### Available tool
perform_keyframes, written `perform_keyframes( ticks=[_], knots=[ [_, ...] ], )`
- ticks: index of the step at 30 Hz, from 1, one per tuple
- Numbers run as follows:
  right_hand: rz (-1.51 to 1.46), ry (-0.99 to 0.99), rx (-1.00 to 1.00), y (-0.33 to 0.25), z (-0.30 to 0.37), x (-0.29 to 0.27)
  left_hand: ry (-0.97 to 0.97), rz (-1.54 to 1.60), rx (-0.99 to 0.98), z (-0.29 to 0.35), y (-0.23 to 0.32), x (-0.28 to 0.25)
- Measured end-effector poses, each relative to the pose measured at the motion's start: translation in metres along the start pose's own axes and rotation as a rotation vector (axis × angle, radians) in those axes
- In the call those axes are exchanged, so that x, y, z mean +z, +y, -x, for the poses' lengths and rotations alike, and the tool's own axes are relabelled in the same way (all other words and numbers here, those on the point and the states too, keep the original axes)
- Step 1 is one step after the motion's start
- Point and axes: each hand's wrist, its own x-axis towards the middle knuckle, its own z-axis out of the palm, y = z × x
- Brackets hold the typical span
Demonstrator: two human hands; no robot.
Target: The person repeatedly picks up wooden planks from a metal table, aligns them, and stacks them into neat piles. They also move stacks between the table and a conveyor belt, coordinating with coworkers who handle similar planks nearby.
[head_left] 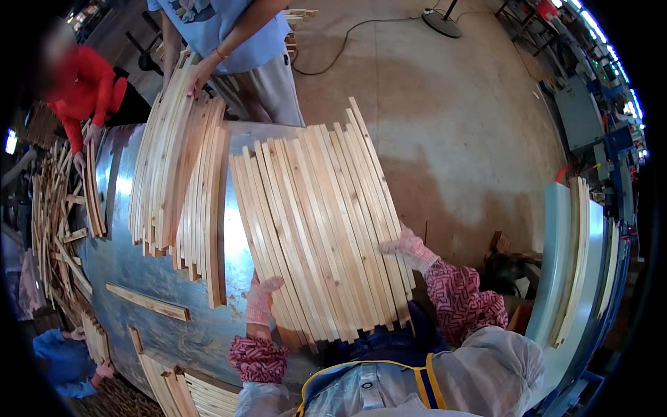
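Note:
A wide bundle of pale wooden strips (319, 229) lies side by side between my two gloved hands, over the table's right edge and close to my body. My left hand (261, 299) grips its near left side, thumb on top. On the opposite side, my right hand (406, 249) clasps the outer strips, fingers lying over the top. The strip ends are uneven, and one strip at the far right sticks out beyond the others. The undersides of both hands are hidden by the wood.
A metal table (118, 264) bears another stack of strips (167, 181), which a person in a light blue shirt (236, 42) holds. A loose strip (147, 301) lies nearer. A person in red (90, 83) handles strips at far left. A machine bed (549, 257) with strips stands right.

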Motion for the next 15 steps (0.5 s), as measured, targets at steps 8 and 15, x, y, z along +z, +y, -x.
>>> perform_keyframes(
  ticks=[8, 15],
  knots=[
    [-0.191, -0.182, -0.090, 0.022, 0.047, -0.008, -0.038, 0.127, -0.001, 0.049, -0.024, -0.006],
    [-0.171, -0.051, -0.352, 0.022, 0.047, -0.017, -0.202, -0.059, 0.090, 0.010, 0.007, 0.006]
  ],
)
